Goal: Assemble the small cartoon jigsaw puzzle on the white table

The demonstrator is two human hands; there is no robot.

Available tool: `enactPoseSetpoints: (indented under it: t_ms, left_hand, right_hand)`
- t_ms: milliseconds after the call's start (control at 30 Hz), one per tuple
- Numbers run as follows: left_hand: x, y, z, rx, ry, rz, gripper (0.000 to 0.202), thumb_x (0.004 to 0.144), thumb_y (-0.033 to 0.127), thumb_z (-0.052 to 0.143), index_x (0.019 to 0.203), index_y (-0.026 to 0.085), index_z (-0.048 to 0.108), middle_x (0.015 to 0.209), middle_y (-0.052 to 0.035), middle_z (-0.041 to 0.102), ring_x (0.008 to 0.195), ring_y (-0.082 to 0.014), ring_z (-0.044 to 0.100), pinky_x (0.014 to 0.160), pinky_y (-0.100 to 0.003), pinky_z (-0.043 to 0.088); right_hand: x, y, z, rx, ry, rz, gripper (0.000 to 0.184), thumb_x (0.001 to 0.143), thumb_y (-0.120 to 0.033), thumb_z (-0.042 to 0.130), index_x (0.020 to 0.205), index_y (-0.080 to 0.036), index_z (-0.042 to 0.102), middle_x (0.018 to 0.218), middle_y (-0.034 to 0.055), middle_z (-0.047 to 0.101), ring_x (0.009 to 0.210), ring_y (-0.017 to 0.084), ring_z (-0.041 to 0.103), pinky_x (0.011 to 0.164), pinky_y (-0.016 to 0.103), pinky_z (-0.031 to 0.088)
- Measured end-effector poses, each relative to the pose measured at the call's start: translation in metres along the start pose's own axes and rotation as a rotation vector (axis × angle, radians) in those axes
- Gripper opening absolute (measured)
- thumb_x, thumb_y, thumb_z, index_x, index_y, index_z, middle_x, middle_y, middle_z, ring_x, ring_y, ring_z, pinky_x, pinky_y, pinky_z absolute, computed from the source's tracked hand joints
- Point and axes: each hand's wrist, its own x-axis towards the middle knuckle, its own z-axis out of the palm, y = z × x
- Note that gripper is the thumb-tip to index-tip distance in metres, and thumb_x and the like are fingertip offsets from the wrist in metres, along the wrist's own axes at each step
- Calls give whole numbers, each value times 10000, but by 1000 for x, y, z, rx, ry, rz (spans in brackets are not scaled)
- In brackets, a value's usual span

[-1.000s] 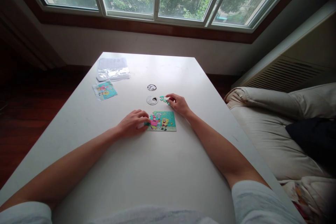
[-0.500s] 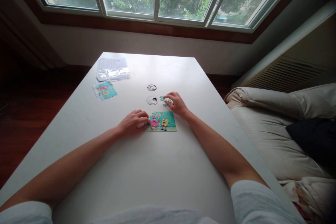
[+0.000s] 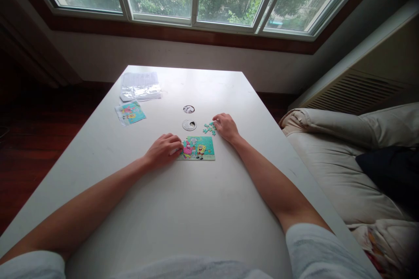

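A small cartoon jigsaw puzzle point(image 3: 198, 148), mostly assembled, lies flat on the white table point(image 3: 183, 209). My left hand point(image 3: 163, 150) rests on the table with curled fingers pressing the puzzle's left edge. My right hand point(image 3: 226, 126) sits just beyond the puzzle's upper right corner, its fingertips touching a small cluster of loose teal puzzle pieces point(image 3: 209, 128). Whether the fingers pinch a piece I cannot make out.
Two round metal lids or discs point(image 3: 189, 124) lie just beyond the puzzle. A puzzle reference picture point(image 3: 130, 112) and a clear plastic bag with paper point(image 3: 140, 86) lie at the far left. A cream sofa point(image 3: 347, 161) stands on the right, windows ahead.
The puzzle has slid slightly left and away with my left hand. My right hand moved a little right, and the loose pieces now lie beside its fingertips.
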Motion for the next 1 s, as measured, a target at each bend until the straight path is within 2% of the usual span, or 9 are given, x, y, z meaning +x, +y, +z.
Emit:
enactPoseSetpoints:
  t_ms: [233, 400, 500, 667, 833, 1000]
  left_hand:
    - [-1, -12, 3, 74, 72, -119, 240, 994, 295, 487, 936, 232, 711, 1052, -54, 722, 1006, -224, 600, 904, -391, 450]
    - [-1, -13, 6, 68, 67, -139, 201, 971, 312, 526, 1011, 250, 713, 1072, -54, 700, 975, -227, 597, 878, -382, 471]
    - [0, -12, 7, 87, 44, -131, 199, 948, 349, 567, 1059, 254, 702, 1093, -58, 681, 969, -236, 588, 849, -379, 480]
    - [0, -10, 8, 110, 50, -165, 216, 969, 366, 535, 1070, 251, 687, 1090, -61, 664, 968, -234, 584, 821, -369, 481]
    - [2, -9, 8, 100, 62, -203, 219, 973, 368, 526, 1069, 247, 681, 1074, -61, 654, 970, -234, 588, 801, -359, 479]
    - [5, -9, 9, 13, 72, -210, 212, 964, 355, 532, 1048, 257, 700, 1030, -49, 656, 947, -219, 603, 786, -333, 474]
  right_hand:
    - [1, 1, -6, -49, -75, -20, 150, 908, -259, 606, 993, -240, 729, 1081, 79, 624, 1071, 258, 534, 953, 393, 441]
    - [7, -1, -18, -112, -235, 4, 84, 887, -246, 642, 955, -225, 687, 988, 72, 600, 1003, 233, 539, 878, 340, 435]
    - [9, -2, -22, -130, -287, 19, 67, 885, -234, 633, 942, -211, 660, 970, 73, 601, 993, 229, 540, 856, 328, 424]
    - [8, -1, -19, -106, -255, 13, 73, 857, -234, 642, 920, -200, 627, 949, 63, 630, 918, 210, 551, 792, 311, 399]
    - [8, 0, -13, 61, -181, -41, 87, 798, -147, 615, 866, -196, 636, 851, 19, 664, 748, 154, 556, 731, 276, 394]
    - [4, -21, -8, 266, -63, -112, 106, 851, -195, 571, 868, -194, 676, 874, 38, 685, 739, 149, 575, 720, 276, 436]
